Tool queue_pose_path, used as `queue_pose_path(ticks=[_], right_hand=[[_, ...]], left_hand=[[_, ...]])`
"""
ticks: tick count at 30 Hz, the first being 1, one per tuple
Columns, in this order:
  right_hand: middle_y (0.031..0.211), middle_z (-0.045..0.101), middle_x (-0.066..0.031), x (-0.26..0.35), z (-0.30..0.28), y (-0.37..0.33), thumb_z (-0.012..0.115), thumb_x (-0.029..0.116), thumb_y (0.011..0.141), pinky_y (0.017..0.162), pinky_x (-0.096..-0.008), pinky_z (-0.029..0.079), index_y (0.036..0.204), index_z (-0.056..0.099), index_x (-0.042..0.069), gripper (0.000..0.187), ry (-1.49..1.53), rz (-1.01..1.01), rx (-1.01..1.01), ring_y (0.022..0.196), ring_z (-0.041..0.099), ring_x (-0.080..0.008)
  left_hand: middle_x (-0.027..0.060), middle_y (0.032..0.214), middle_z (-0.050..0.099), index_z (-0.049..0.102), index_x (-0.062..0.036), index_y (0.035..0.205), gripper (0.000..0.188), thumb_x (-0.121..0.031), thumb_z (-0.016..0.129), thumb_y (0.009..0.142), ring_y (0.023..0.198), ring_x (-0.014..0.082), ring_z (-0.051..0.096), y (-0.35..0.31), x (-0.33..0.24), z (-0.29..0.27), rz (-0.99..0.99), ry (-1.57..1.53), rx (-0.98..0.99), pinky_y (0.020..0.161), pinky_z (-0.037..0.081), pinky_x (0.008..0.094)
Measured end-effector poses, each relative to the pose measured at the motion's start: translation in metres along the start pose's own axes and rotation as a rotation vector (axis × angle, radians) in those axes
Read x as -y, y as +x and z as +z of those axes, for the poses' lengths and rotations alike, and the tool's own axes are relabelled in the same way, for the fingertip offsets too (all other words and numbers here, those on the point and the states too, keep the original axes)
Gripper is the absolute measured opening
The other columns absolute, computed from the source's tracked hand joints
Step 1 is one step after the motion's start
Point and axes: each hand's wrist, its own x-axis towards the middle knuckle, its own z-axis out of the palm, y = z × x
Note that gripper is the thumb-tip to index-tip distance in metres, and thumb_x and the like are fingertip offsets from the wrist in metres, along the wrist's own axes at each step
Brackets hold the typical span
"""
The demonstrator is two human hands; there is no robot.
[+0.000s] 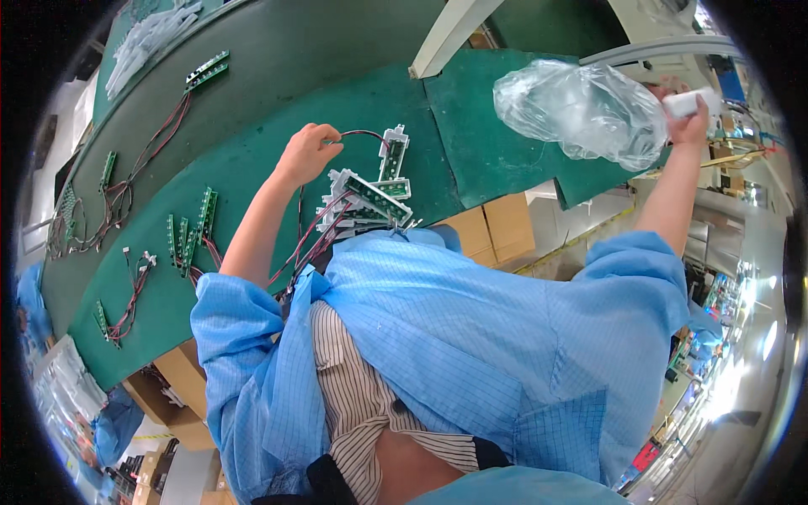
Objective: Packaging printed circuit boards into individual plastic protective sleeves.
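My left hand (308,155) is closed, with its fingertips pinched on a dark and red cable (364,132). That cable runs to a white plastic holder with a green circuit board (393,153) lying on the green work surface. Nearer my body, a pile of similar white holders with boards (370,195) trails red and black wires. Out to the far right, my right hand (688,126) is closed round a small white block-like piece (692,102) whose kind I cannot make out. Beside that hand lies a clear plastic bag (581,109).
Green circuit boards with wires (198,225) lie to the left, others farther off (207,71). White plastic strips (151,42) sit at the far left. A pale post (450,38) rises from the green bench (337,97). Cardboard boxes (497,229) stand below the bench edge.
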Motion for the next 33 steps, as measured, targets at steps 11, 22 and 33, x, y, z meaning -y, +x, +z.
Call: queue_pose_path(ticks=[11, 22, 33], right_hand=[[0.061, 0.054, -0.0014, -0.097, 0.211, -0.139, 0.048, 0.041, 0.082, 0.039, -0.0192, 0.033, 0.094, 0.058, 0.009, 0.035, -0.666, 0.264, 0.406, 0.046, 0.045, -0.0061], [0.093, 0.057, -0.0142, -0.210, 0.406, -0.317, 0.069, 0.039, 0.068, 0.078, -0.0329, 0.043, 0.107, 0.049, 0.001, 0.058, -0.805, -0.036, 1.283, 0.087, 0.055, -0.0227], [0.092, 0.055, -0.0050, -0.204, 0.399, -0.320, 0.075, 0.023, 0.068, 0.073, -0.0252, 0.044, 0.109, 0.047, 0.001, 0.055, -0.430, 0.411, 1.254, 0.082, 0.054, -0.0122]], left_hand=[[0.0093, 0.078, 0.060, 0.061, -0.0025, 0.082, 0.019, -0.021, 0.060, 0.078, 0.069, 0.0170, 0.056, -0.075, 0.014, -0.046, -0.151, -0.101, 0.054, 0.064, 0.046, 0.0307], [0.0143, 0.100, 0.053, 0.058, -0.0148, 0.102, 0.034, -0.036, 0.062, 0.075, 0.088, 0.0325, 0.058, -0.189, 0.154, -0.043, -0.695, 0.391, -0.795, 0.071, 0.048, 0.0422], [0.0131, 0.080, 0.059, 0.058, -0.0057, 0.087, 0.016, -0.019, 0.060, 0.077, 0.067, 0.0258, 0.058, -0.177, 0.192, -0.080, -0.536, 0.024, -1.145, 0.063, 0.049, 0.0353]])
